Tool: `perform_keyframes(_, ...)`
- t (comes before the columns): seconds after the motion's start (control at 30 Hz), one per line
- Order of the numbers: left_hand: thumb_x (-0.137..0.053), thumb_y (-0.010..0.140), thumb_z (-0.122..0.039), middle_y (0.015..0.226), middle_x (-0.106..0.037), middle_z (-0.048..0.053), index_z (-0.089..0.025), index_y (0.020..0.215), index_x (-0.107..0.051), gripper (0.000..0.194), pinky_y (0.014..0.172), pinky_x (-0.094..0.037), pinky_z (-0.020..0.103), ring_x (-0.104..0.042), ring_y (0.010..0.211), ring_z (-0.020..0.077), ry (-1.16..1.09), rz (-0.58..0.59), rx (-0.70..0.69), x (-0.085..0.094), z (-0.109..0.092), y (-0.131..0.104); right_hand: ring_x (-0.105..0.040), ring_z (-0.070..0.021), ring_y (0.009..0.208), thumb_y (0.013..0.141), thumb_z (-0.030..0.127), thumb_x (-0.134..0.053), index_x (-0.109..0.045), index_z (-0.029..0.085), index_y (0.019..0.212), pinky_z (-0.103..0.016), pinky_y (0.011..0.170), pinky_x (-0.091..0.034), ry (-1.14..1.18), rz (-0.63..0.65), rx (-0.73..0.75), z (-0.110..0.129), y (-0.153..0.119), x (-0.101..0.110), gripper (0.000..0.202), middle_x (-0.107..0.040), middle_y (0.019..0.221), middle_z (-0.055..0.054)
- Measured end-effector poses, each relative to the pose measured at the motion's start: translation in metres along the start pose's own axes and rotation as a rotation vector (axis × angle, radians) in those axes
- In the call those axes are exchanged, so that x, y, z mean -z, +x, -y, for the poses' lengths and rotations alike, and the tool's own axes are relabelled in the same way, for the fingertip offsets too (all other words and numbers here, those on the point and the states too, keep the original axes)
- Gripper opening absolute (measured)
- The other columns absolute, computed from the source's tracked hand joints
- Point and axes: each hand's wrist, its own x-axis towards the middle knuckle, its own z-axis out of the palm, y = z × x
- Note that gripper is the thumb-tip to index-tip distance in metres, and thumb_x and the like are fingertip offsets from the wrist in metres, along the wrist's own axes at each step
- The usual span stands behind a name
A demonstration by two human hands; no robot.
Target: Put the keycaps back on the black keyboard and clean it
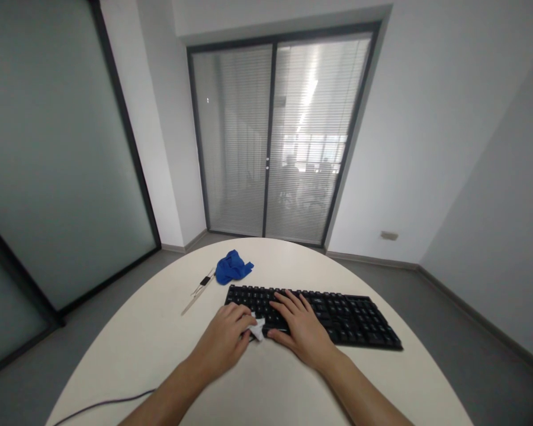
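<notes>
A black keyboard (350, 316) lies at a slant on the round pale table (266, 384). At its left front corner, my left hand (227, 331) is closed on a crumpled white wipe (257, 329), pressing it against the keyboard's near edge. My right hand (298, 325) rests flat over the keys left of the middle, its fingers stretched out and the thumb along the front edge. The keys beneath both hands are hidden.
Behind the keyboard sits a crumpled blue cloth (232, 267). Left of it lie a thin pale stick (198, 292) and a small tool with a black middle (205, 280). A dark cable (106, 403) runs across the table's left front. Glass doors (270, 142) stand beyond.
</notes>
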Motion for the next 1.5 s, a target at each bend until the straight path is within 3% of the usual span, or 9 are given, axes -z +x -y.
perform_keyframes(0.27, -0.052, 0.084, -0.007, 0.099, -0.061, 0.006, -0.021, 0.098, -0.063, 0.022, 0.082, -0.043, 0.04, -0.052, 0.095, 0.0246, 0.073, -0.029, 0.04, -0.009, -0.006, 0.006, -0.026, -0.0268, 0.147, 0.089, 0.031, -0.052, -0.05, 0.026, 0.141, -0.053, 0.122, -0.013, -0.002, 0.011, -0.024, 0.005, -0.003, 0.002, 0.052, -0.042, 0.155, -0.003)
perform_keyframes(0.43, -0.054, 0.077, -0.008, 0.092, -0.06, 0.007, -0.02, 0.085, -0.06, 0.015, 0.077, -0.044, 0.039, -0.053, 0.091, 0.0257, 0.223, 0.02, 0.089, -0.015, -0.015, 0.023, -0.027, -0.0283, 0.147, 0.09, 0.034, -0.05, -0.051, 0.025, 0.14, -0.054, 0.12, -0.017, 0.001, 0.05, -0.024, 0.0, -0.001, 0.001, 0.05, -0.042, 0.155, -0.005)
perform_keyframes(0.57, -0.055, 0.076, -0.01, 0.089, -0.06, 0.008, -0.019, 0.082, -0.057, 0.012, 0.076, -0.044, 0.039, -0.053, 0.089, 0.0266, 0.269, -0.034, 0.114, -0.022, -0.016, 0.027, -0.028, -0.0283, 0.146, 0.09, 0.033, -0.051, -0.052, 0.026, 0.139, -0.053, 0.121, -0.016, -0.013, -0.026, -0.022, -0.001, -0.001, -0.004, 0.049, -0.044, 0.154, -0.005)
perform_keyframes(0.83, -0.053, 0.074, -0.007, 0.087, -0.06, 0.005, -0.02, 0.081, -0.056, 0.016, 0.075, -0.042, 0.038, -0.054, 0.086, 0.0235, 0.076, -0.071, 0.05, -0.02, -0.002, 0.018, -0.029, -0.0277, 0.146, 0.09, 0.034, -0.052, -0.053, 0.026, 0.139, -0.051, 0.122, -0.015, 0.001, -0.031, 0.004, -0.003, -0.002, -0.006, 0.05, -0.045, 0.153, -0.003)
perform_keyframes(0.93, -0.051, 0.082, -0.008, 0.095, -0.063, 0.006, -0.02, 0.091, -0.061, 0.018, 0.079, -0.043, 0.039, -0.055, 0.09, 0.0233, 0.019, -0.147, 0.055, -0.02, 0.002, 0.02, -0.029, -0.0285, 0.146, 0.089, 0.035, -0.053, -0.053, 0.026, 0.139, -0.052, 0.121, -0.014, 0.006, -0.036, -0.011, -0.003, -0.001, -0.006, 0.05, -0.045, 0.153, -0.004)
perform_keyframes(1.03, -0.051, 0.088, -0.01, 0.104, -0.064, 0.005, -0.023, 0.102, -0.064, 0.023, 0.083, -0.043, 0.039, -0.054, 0.098, 0.0239, -0.004, -0.117, 0.006, -0.025, 0.001, 0.022, -0.03, -0.0286, 0.145, 0.09, 0.036, -0.053, -0.054, 0.026, 0.139, -0.052, 0.121, -0.014, 0.013, -0.037, -0.015, -0.003, 0.0, -0.007, 0.05, -0.046, 0.152, -0.004)
perform_keyframes(1.17, -0.054, 0.082, -0.007, 0.098, -0.064, 0.004, -0.022, 0.093, -0.063, 0.021, 0.082, -0.042, 0.039, -0.053, 0.097, 0.0243, 0.019, -0.044, 0.002, -0.029, -0.005, 0.022, -0.03, -0.0279, 0.145, 0.089, 0.036, -0.054, -0.054, 0.028, 0.138, -0.052, 0.121, -0.016, 0.014, -0.034, -0.011, -0.004, 0.0, -0.007, 0.049, -0.046, 0.152, -0.003)
perform_keyframes(1.33, -0.055, 0.078, -0.005, 0.092, -0.062, 0.003, -0.02, 0.087, -0.061, 0.018, 0.08, -0.04, 0.039, -0.052, 0.092, 0.0232, 0.055, -0.042, -0.022, -0.028, -0.007, 0.019, -0.032, -0.0269, 0.144, 0.089, 0.038, -0.055, -0.054, 0.029, 0.138, -0.051, 0.121, -0.017, 0.012, -0.035, 0.006, -0.007, 0.0, -0.007, 0.05, -0.046, 0.152, -0.002)
perform_keyframes(1.5, -0.052, 0.09, -0.009, 0.106, -0.064, 0.004, -0.023, 0.106, -0.063, 0.024, 0.085, -0.04, 0.039, -0.053, 0.098, 0.0226, 0.025, -0.115, -0.069, -0.029, -0.004, 0.02, -0.032, -0.0272, 0.145, 0.09, 0.037, -0.054, -0.054, 0.028, 0.138, -0.052, 0.121, -0.017, 0.003, -0.04, 0.011, -0.007, 0.0, -0.008, 0.049, -0.047, 0.151, -0.003)
